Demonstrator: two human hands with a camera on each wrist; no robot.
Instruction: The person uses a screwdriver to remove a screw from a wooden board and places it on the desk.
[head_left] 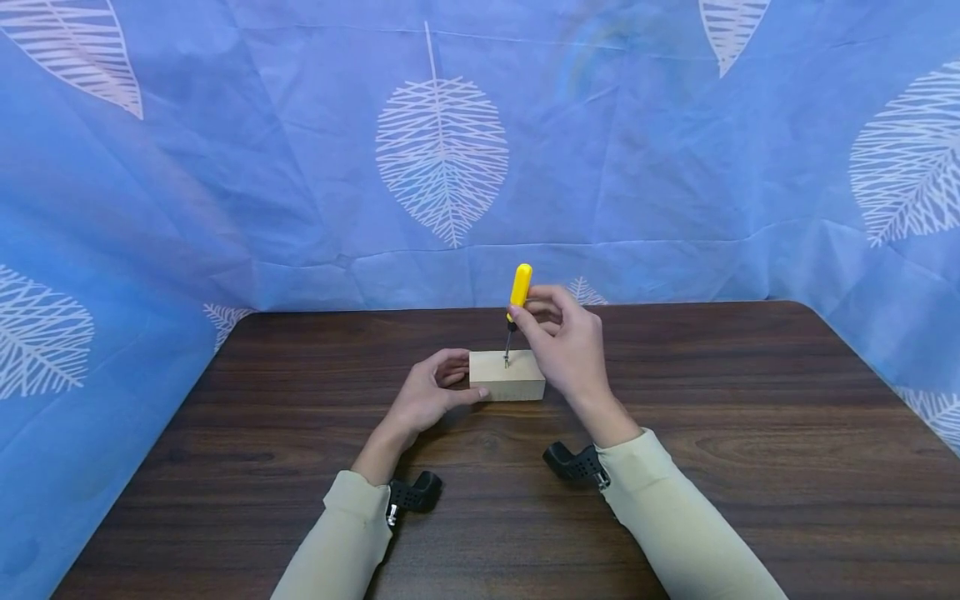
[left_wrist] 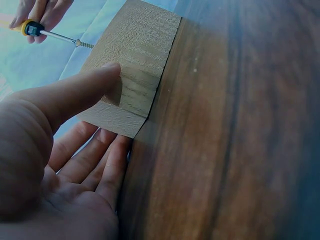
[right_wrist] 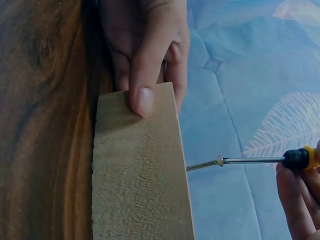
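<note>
A pale wooden block (head_left: 510,389) lies on the dark table. My left hand (head_left: 427,396) holds its left end, the thumb (left_wrist: 85,90) on the near face and the fingers at the end and behind. From the block's top stands a screw (right_wrist: 204,164), slightly tilted, most of its thread showing. My right hand (head_left: 573,342) pinches a yellow-handled screwdriver (head_left: 521,287) low on the handle, near its black collar. The shaft (right_wrist: 252,160) points down, and its tip meets the screw head. In the right wrist view only some right fingertips (right_wrist: 295,200) show at the edge.
The brown wood-grain table (head_left: 262,467) stretches to both sides. A blue cloth with white leaf prints (head_left: 442,150) hangs behind it. Black wrist mounts (head_left: 416,492) sit at both cuffs, over the table in front of the block.
</note>
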